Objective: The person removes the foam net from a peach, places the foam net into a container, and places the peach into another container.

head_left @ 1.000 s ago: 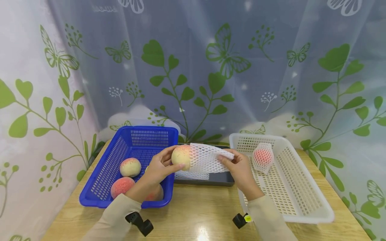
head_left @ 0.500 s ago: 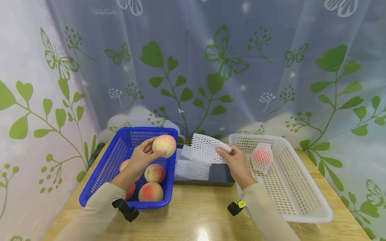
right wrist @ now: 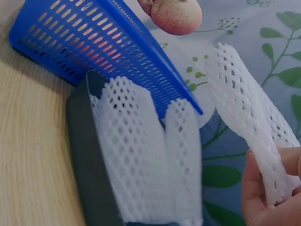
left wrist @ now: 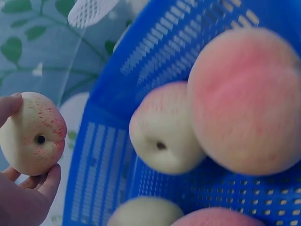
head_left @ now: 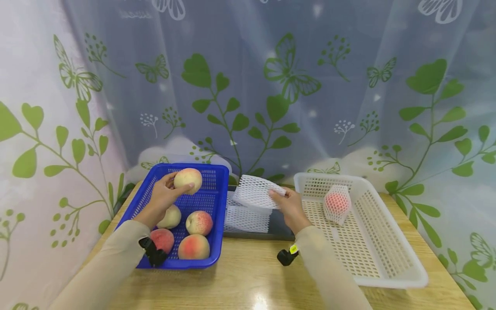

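A pale yellow peach with a pink blush (head_left: 188, 180) is gripped between the thumb and fingers of my left hand (head_left: 158, 197), above the blue basket (head_left: 225, 206). The left wrist view shows a small dark hole in that held peach (left wrist: 35, 134). My right hand (head_left: 289, 207) pinches one end of a white foam net sleeve (head_left: 256, 192), also visible as a foam net sleeve (right wrist: 244, 103) in the right wrist view. This sleeve looks flattened, with no fruit inside. Below it, further foam net sleeves (head_left: 246, 218) lie in a dark grey tray (head_left: 280, 224).
Several peaches sit in the blue basket, among them a red-cheeked peach (head_left: 194, 246). On the right stands a white basket (head_left: 403, 249) with one netted peach (head_left: 337, 203) inside. A patterned curtain (head_left: 248, 107) hangs behind the wooden table (head_left: 240, 275).
The peach has come out of the foam net sleeve's mouth. My left hand has carried it left over the blue basket, while my right hand, still pinching the sleeve, has shifted slightly left.
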`<move>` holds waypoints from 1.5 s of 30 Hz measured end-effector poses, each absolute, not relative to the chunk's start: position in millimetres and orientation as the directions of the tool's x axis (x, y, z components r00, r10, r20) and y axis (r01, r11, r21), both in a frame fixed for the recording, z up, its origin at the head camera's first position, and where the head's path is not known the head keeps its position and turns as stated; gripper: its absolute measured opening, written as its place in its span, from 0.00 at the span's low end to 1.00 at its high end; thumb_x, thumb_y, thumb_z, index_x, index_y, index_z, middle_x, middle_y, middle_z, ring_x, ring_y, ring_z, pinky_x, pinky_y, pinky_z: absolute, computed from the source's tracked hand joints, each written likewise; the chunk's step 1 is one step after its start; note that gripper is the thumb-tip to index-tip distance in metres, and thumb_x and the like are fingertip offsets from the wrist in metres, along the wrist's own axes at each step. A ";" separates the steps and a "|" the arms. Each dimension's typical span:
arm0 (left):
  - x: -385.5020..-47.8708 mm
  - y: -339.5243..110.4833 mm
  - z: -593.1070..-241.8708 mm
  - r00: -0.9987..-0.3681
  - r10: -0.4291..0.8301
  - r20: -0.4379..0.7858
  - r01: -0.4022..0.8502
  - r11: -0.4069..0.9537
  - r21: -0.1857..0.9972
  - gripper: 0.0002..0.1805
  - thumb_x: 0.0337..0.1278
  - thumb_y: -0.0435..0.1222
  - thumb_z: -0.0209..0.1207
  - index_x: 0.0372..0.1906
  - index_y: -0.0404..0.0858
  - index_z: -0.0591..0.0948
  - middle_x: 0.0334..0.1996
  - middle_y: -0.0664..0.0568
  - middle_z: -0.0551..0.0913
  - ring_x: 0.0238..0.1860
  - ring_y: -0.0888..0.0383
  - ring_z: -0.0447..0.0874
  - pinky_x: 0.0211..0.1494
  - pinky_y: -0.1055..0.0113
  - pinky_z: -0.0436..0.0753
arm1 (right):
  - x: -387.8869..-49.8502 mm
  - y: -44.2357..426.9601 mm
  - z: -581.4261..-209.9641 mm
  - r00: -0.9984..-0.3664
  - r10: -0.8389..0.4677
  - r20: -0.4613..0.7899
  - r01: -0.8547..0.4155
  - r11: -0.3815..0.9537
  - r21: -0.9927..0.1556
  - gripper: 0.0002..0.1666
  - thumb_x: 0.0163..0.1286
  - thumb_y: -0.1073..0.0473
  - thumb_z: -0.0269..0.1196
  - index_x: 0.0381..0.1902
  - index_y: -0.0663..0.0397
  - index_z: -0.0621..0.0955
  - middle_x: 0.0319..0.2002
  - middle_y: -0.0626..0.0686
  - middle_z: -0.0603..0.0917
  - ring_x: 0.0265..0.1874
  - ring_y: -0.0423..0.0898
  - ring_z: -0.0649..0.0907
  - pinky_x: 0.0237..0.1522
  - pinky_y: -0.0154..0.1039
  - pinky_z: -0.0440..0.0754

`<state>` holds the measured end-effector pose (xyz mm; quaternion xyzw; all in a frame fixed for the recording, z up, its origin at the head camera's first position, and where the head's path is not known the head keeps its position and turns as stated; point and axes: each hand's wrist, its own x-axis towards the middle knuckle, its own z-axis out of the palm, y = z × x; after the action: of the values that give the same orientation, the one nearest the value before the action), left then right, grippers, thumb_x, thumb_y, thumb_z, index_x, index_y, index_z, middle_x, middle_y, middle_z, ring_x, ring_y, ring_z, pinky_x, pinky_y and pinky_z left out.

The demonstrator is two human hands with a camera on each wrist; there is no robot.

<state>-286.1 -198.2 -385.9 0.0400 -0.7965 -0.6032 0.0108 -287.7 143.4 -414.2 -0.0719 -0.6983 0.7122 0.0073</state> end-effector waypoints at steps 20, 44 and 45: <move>-308.0 -223.3 -415.7 -0.947 -0.275 -0.167 -0.228 0.208 0.951 0.51 0.55 0.48 0.65 0.75 0.36 0.50 0.69 0.34 0.59 0.65 0.42 0.65 0.64 0.49 0.72 | -287.6 106.7 -484.7 -0.959 0.245 -0.145 0.193 0.186 -0.963 0.16 0.58 0.62 0.69 0.40 0.70 0.82 0.37 0.57 0.80 0.35 0.48 0.74 0.35 0.41 0.76; -311.1 -237.1 -447.9 -0.953 -0.278 -0.123 -0.258 0.525 0.811 0.48 0.50 0.43 0.68 0.68 0.23 0.57 0.61 0.25 0.64 0.59 0.31 0.65 0.59 0.41 0.71 | -285.9 99.6 -489.7 -0.950 0.307 -0.055 0.165 0.345 -0.924 0.20 0.51 0.62 0.73 0.43 0.64 0.85 0.45 0.62 0.83 0.47 0.58 0.80 0.45 0.50 0.81; -310.9 -235.9 -448.6 -0.953 -0.279 -0.120 -0.258 0.536 0.804 0.47 0.49 0.43 0.68 0.68 0.23 0.58 0.60 0.25 0.65 0.59 0.31 0.66 0.59 0.41 0.71 | -285.7 99.8 -490.3 -0.950 0.308 -0.060 0.170 0.344 -0.923 0.19 0.51 0.62 0.73 0.43 0.63 0.85 0.45 0.62 0.84 0.47 0.57 0.80 0.45 0.50 0.81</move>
<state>-310.9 -235.9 -448.6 0.1531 -0.8763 -0.4567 0.0114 -285.7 99.8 -490.3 -0.1460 -0.8175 0.5537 0.0622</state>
